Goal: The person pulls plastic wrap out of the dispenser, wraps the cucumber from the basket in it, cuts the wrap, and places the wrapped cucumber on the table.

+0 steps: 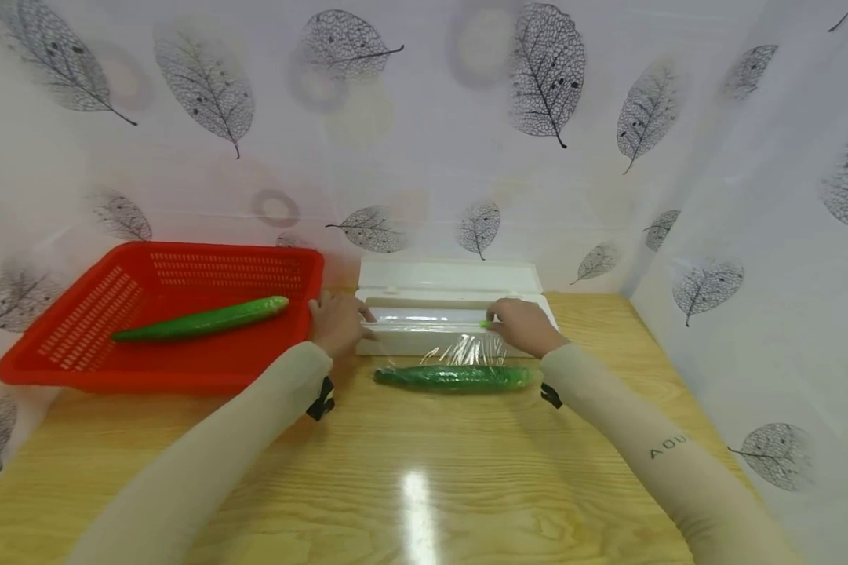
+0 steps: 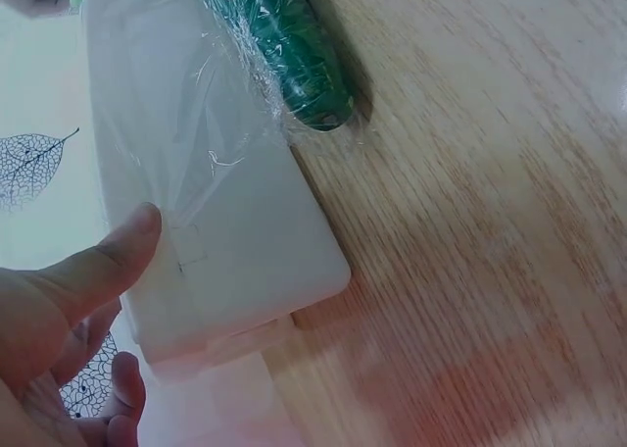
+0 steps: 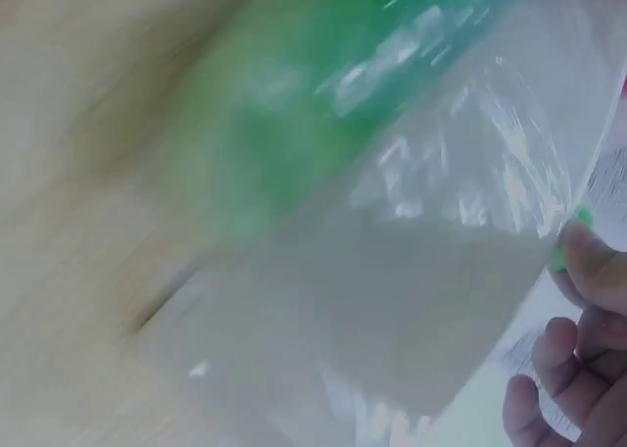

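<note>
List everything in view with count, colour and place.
Table: one, tan, underneath.
Basket: one, red, table's left.
Bare cucumber: one, green, in basket.
Box: one, white, open, table's back.
Plastic wrap: one, clear, over box front.
Slider: one, green, box top.
Wrapped cucumber: one, green, before box.
Patterned sheeting: count unclear, pale, behind table.
Sleeves: two, pale, foreground.
Wrist gear: two, black, sleeve ends.
Left hand: one, bare, box's left end.
Right hand: one, bare, on slider.

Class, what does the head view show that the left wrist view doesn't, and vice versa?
Head view only: the red basket, the cucumber inside it and the lettered right sleeve.
Left wrist view only: a faint mark on the white box's front.
Both: that box, the film-wrapped cucumber, the left hand and the right hand.
</note>
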Tool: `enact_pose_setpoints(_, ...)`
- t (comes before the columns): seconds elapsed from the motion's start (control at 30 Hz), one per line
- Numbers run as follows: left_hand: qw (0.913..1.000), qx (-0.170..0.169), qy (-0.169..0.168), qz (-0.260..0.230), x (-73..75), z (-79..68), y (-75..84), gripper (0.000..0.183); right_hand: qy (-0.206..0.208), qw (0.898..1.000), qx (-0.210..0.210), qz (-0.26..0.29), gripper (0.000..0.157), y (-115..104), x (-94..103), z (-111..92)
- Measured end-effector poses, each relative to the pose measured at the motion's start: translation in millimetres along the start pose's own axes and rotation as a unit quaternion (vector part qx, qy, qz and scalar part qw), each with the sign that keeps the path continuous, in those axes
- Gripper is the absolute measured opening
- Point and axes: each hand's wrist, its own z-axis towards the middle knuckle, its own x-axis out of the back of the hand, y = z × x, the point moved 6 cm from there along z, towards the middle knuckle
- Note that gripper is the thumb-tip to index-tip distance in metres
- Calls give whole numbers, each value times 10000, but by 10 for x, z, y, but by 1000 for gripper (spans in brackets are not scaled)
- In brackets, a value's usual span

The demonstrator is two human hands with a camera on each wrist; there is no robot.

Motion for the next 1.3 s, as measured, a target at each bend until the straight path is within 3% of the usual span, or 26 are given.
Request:
enact_pose_setpoints(0.27,10000,35,-22,6,-2,-19,-19,26,364,9992,-47,-144,15,466,55,-239)
enact_pose_setpoints(0.53,10000,17,-5,-78,-17,-21,-2,26,361,9993,43,69,16,574,67,-298)
enact_pose_setpoints(0.8,10000,5,91,32,-10,-2,3,27,420,9990,-125,38,16,818,116,-416)
enact_pose_setpoints(1.0,9999,-77,99,100,3,-8,24,25,428,9991,-14,70,17,852,111,-436)
enact_pose_setpoints(1.3,9998,-157,96,73,-21,2,23,23,521,9956,265,739,13,894,77,-426)
